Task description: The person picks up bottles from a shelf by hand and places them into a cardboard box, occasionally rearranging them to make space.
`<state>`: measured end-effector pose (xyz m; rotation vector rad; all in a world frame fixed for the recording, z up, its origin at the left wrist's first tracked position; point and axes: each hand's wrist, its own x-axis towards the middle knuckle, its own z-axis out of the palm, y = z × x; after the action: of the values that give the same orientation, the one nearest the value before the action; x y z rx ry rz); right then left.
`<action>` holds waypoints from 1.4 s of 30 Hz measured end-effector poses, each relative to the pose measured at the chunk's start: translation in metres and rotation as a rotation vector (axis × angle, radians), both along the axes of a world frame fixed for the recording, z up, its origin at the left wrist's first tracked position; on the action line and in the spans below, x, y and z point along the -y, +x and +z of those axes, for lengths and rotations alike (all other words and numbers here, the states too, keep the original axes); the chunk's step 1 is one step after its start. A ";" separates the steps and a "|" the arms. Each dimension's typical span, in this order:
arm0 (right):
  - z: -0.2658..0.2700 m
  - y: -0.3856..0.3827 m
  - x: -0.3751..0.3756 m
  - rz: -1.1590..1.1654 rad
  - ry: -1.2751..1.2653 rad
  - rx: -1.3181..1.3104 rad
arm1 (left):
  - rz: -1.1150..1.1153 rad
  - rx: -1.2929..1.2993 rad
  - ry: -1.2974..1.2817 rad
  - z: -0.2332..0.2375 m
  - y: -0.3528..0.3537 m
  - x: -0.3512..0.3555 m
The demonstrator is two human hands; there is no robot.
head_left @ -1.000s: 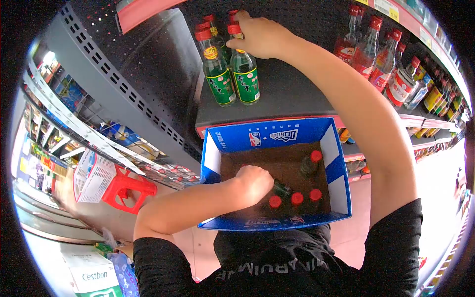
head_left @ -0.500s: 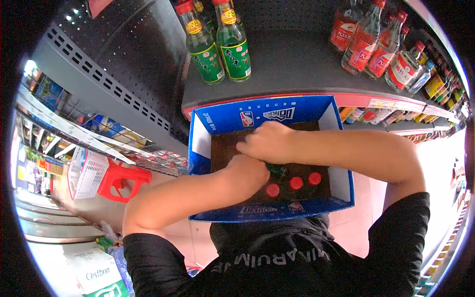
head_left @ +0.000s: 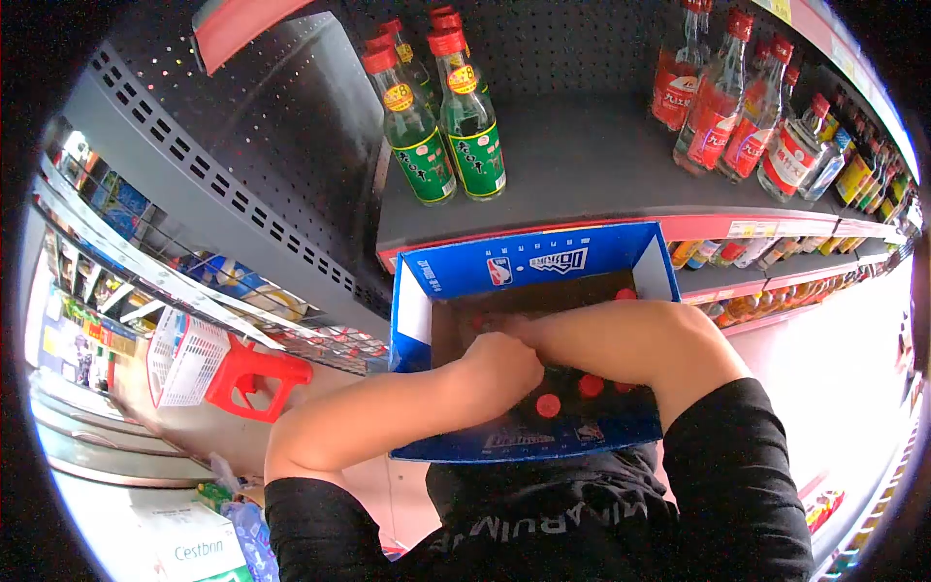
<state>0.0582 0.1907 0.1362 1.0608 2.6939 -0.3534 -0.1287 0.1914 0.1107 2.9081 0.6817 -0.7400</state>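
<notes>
My left hand [head_left: 504, 372] is closed, its back turned up, over the left-middle of a blue cardboard box [head_left: 480, 254]. Whatever lies in its fingers is hidden from me. My right hand [head_left: 509, 333] reaches down into the box just beyond the left one; it is blurred and partly covered, so its fingers do not show clearly. Around the hands in the box are bottles seen from above by their red caps, among them a near red cap [head_left: 548, 405] and another red cap [head_left: 592, 386]. The box stands in front of my body.
On the dark shelf [head_left: 572, 160] ahead stand green-labelled bottles [head_left: 478, 160] at left and red-labelled bottles [head_left: 713, 136] at right. A red plastic item [head_left: 257, 378] and a white basket [head_left: 184, 359] are at left. A Cestbon carton [head_left: 199, 548] sits lower left.
My right hand has gone lower into the box, and its elbow has come in closer. My left hand stays closed. The box, shelf and bottles sit lower in view as the camera tilts up.
</notes>
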 end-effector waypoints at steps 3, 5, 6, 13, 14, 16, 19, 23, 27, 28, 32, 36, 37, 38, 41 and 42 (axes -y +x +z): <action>-0.005 -0.004 0.004 -0.009 -0.003 -0.005 | -0.035 0.025 0.026 0.001 0.000 -0.001; -0.013 -0.009 0.002 -0.003 -0.010 0.000 | -0.045 0.035 0.040 -0.001 0.000 0.000; -0.017 -0.013 -0.001 0.002 -0.015 0.005 | -0.041 0.027 0.043 -0.002 0.001 0.000; -0.041 -0.036 -0.015 0.024 -0.027 0.028 | -0.112 0.065 0.106 -0.008 -0.003 0.001; -0.044 -0.039 -0.020 0.020 -0.028 0.025 | -0.107 0.064 0.102 -0.008 -0.004 0.001; -0.052 -0.045 -0.023 0.018 -0.028 0.034 | -0.100 0.060 0.096 -0.005 -0.004 0.001; -0.067 -0.056 -0.035 -0.004 -0.032 0.017 | -0.054 0.064 0.088 -0.004 -0.002 0.002; -0.096 -0.072 -0.053 -0.042 -0.031 -0.009 | -0.063 0.056 0.119 -0.012 -0.002 0.002; -0.133 -0.087 -0.070 -0.112 -0.040 -0.074 | -0.045 0.057 0.114 -0.010 -0.003 0.003; -0.143 -0.090 -0.074 -0.136 -0.040 -0.101 | -0.046 0.063 0.117 -0.010 -0.004 0.003; -0.162 -0.099 -0.090 -0.192 -0.101 -0.109 | -0.043 0.109 0.106 -0.007 -0.007 0.005; -0.089 -0.082 -0.088 0.035 -0.232 0.362 | -0.043 0.192 0.057 -0.008 -0.011 0.002; -0.082 -0.070 -0.083 0.059 -0.218 0.389 | -0.054 0.205 0.042 -0.010 -0.012 0.001; -0.075 -0.058 -0.076 0.082 -0.202 0.415 | -0.042 0.197 0.045 -0.010 -0.012 0.001; -0.032 -0.028 -0.043 0.051 -0.176 0.288 | -0.043 0.177 0.070 -0.010 -0.012 0.001; -0.026 -0.020 -0.035 0.055 -0.157 0.279 | -0.064 0.174 0.087 -0.013 -0.012 0.001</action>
<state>0.0380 0.2261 0.1107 0.9153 2.4003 -0.3705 -0.1406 0.1907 0.0972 3.0395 0.6200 -0.4663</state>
